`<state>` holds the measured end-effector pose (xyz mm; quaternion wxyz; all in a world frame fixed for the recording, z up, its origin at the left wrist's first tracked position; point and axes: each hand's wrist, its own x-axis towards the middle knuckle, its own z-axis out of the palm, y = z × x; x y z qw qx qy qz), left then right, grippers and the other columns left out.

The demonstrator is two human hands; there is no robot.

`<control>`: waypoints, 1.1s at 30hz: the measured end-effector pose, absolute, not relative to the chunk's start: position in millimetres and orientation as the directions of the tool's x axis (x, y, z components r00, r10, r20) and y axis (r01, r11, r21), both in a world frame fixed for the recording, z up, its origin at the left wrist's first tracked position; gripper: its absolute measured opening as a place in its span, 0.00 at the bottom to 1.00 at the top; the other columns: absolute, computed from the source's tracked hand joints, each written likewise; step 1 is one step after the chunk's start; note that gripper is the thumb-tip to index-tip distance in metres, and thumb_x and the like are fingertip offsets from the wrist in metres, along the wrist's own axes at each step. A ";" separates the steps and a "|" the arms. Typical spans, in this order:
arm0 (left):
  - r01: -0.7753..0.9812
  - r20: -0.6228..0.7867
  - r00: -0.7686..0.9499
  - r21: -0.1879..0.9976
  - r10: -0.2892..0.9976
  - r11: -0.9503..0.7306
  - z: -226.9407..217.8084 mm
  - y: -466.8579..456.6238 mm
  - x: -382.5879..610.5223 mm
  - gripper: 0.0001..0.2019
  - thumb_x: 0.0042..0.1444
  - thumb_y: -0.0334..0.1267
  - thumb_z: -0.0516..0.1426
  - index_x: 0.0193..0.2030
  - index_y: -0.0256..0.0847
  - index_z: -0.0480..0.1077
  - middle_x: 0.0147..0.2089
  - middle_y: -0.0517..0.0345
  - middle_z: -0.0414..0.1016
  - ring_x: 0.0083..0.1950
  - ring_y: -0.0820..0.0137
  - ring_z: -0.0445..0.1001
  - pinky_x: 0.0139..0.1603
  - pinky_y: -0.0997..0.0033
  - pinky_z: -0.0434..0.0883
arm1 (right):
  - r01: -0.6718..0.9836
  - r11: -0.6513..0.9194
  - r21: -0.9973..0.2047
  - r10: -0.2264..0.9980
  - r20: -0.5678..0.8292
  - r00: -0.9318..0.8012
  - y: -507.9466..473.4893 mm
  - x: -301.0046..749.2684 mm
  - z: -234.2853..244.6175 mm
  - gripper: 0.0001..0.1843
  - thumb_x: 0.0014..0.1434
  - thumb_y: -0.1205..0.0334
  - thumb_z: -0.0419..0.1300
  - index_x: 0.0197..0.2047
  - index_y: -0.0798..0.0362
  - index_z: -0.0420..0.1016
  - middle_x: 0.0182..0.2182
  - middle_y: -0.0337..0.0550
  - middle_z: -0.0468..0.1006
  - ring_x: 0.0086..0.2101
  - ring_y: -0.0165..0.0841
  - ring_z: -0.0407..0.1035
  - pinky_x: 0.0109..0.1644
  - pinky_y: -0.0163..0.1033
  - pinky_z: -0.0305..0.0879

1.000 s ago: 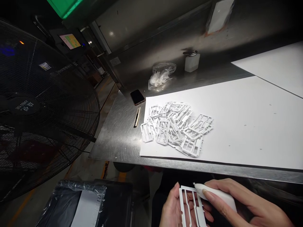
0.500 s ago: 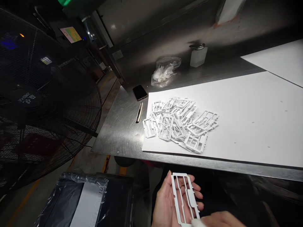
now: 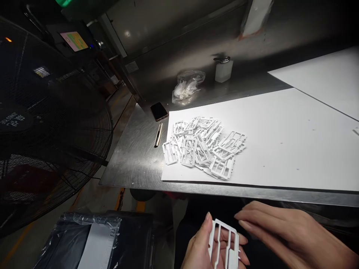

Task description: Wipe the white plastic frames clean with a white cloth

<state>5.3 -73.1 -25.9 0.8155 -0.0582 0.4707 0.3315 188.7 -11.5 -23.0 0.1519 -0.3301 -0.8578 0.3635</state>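
My left hand is low in the view, below the table's edge. It holds one white plastic frame part upright, with the thumb on its left side and the fingers behind it. My right hand is just to the right of the part, seen from the back. Its fingers stretch out towards the part's upper right corner, and nothing shows in them. The underside of its palm is hidden. A pile of several like white frame parts lies on a white sheet on the steel table.
A phone and a pen-like tool lie left of the sheet. A clear bag and a pump bottle stand at the back. A large black fan fills the left. A lined black bin sits on the floor.
My right hand has risen from the bottom edge to the right of the part. The white object it held one second ago no longer shows. The left hand has dropped slightly.
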 end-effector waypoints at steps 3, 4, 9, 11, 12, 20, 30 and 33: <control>-0.532 -0.811 0.337 0.256 0.479 0.808 -26.1 -77.5 8.1 0.42 0.24 0.74 0.60 0.28 0.29 0.78 0.21 0.50 0.72 0.16 0.72 0.69 0.16 0.76 0.61 | 0.439 0.464 -0.770 0.492 -0.188 -0.850 3.3 176.1 -6.3 0.18 0.71 0.59 0.42 0.34 0.49 0.68 0.32 0.37 0.72 0.30 0.30 0.67 0.34 0.36 0.61; -0.513 -0.807 0.339 0.273 0.485 0.813 -27.1 -79.5 8.0 0.42 0.27 0.74 0.59 0.28 0.28 0.78 0.21 0.49 0.73 0.16 0.71 0.69 0.16 0.76 0.61 | 0.446 0.469 -0.762 0.455 -0.224 -0.862 5.9 173.5 -2.8 0.18 0.71 0.60 0.43 0.32 0.50 0.67 0.31 0.37 0.71 0.29 0.30 0.66 0.34 0.36 0.60; -0.420 -0.790 0.348 0.349 0.504 0.838 -29.5 -85.8 4.0 0.43 0.40 0.74 0.53 0.33 0.27 0.79 0.23 0.47 0.74 0.18 0.72 0.69 0.18 0.76 0.60 | 0.464 0.481 -0.744 0.376 -0.303 -0.876 10.3 171.4 3.0 0.13 0.69 0.63 0.47 0.33 0.48 0.68 0.31 0.34 0.70 0.29 0.29 0.64 0.33 0.34 0.55; -0.372 -0.792 0.352 0.372 0.500 0.850 -27.7 -84.8 2.6 0.43 0.42 0.74 0.52 0.34 0.27 0.79 0.24 0.47 0.74 0.18 0.72 0.69 0.18 0.76 0.59 | 0.463 0.473 -0.750 0.363 -0.313 -0.878 12.1 171.1 4.3 0.13 0.68 0.63 0.47 0.33 0.47 0.67 0.31 0.34 0.70 0.29 0.29 0.65 0.32 0.34 0.54; -0.349 -0.794 0.352 0.379 0.495 0.857 -26.8 -83.8 2.2 0.42 0.43 0.73 0.51 0.34 0.27 0.79 0.23 0.48 0.74 0.18 0.72 0.69 0.18 0.76 0.59 | 0.460 0.475 -0.750 0.357 -0.314 -0.880 13.0 170.7 5.1 0.13 0.68 0.63 0.48 0.32 0.48 0.67 0.30 0.34 0.70 0.28 0.29 0.65 0.32 0.34 0.54; -0.372 -0.728 0.473 0.346 0.496 0.862 -36.7 -84.8 -1.2 0.40 0.46 0.71 0.50 0.31 0.26 0.78 0.23 0.46 0.73 0.20 0.68 0.70 0.23 0.71 0.64 | 0.417 0.497 -0.761 0.491 -0.149 -0.858 4.3 178.4 -2.0 0.17 0.67 0.55 0.52 0.29 0.53 0.71 0.23 0.40 0.69 0.24 0.32 0.66 0.29 0.34 0.55; -0.293 -0.757 0.514 0.288 0.404 0.912 -40.4 -84.6 -1.1 0.40 0.53 0.65 0.42 0.32 0.25 0.78 0.24 0.45 0.72 0.21 0.68 0.69 0.25 0.70 0.64 | 0.442 0.386 -0.810 0.457 -0.248 -0.854 7.9 180.9 2.5 0.13 0.66 0.58 0.53 0.31 0.52 0.72 0.26 0.37 0.72 0.26 0.29 0.66 0.29 0.32 0.55; -0.314 -0.743 0.514 0.301 0.428 0.901 -38.8 -86.4 -1.3 0.38 0.57 0.62 0.44 0.33 0.24 0.78 0.25 0.45 0.73 0.22 0.69 0.70 0.26 0.71 0.64 | 0.461 0.386 -0.799 0.390 -0.312 -0.867 12.3 179.6 8.2 0.11 0.66 0.63 0.52 0.32 0.50 0.71 0.30 0.33 0.74 0.28 0.27 0.67 0.31 0.31 0.55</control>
